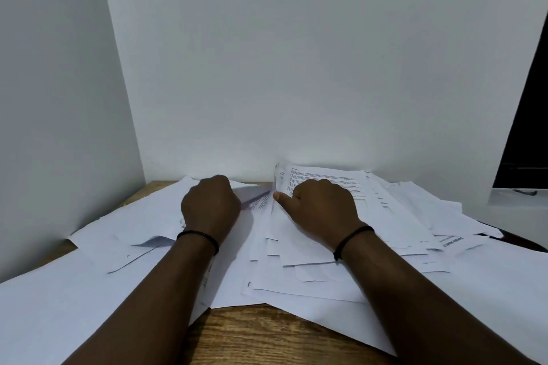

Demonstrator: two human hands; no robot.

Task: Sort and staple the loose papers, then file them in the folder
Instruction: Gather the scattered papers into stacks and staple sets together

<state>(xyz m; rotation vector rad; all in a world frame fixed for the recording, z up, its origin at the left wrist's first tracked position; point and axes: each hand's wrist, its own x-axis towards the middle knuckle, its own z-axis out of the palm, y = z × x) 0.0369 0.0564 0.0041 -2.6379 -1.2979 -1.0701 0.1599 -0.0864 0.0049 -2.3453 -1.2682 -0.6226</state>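
1. Early stage — loose papers (296, 249) lie scattered over most of the wooden table (261, 335), from the left edge to the right edge, overlapping and unsorted.
2. No stapled sets, stapler or folder visible; sorting, stapling and filing all look still to do.
3. Left hand (211, 204) near the far edge, left of centre, knuckles up and fingers curled under — seems to be gripping a sheet there, but the fingertips are hidden, so I cannot tell for sure.
4. Right hand (321, 206) on the printed page (323, 179) near the far edge at centre; thumb out along the page's left edge, fingers curled on its top — pinching or lifting that edge, likely.
5. Black bands on both wrists.
6. Dark object at the right edge, partly under papers — unclear what.
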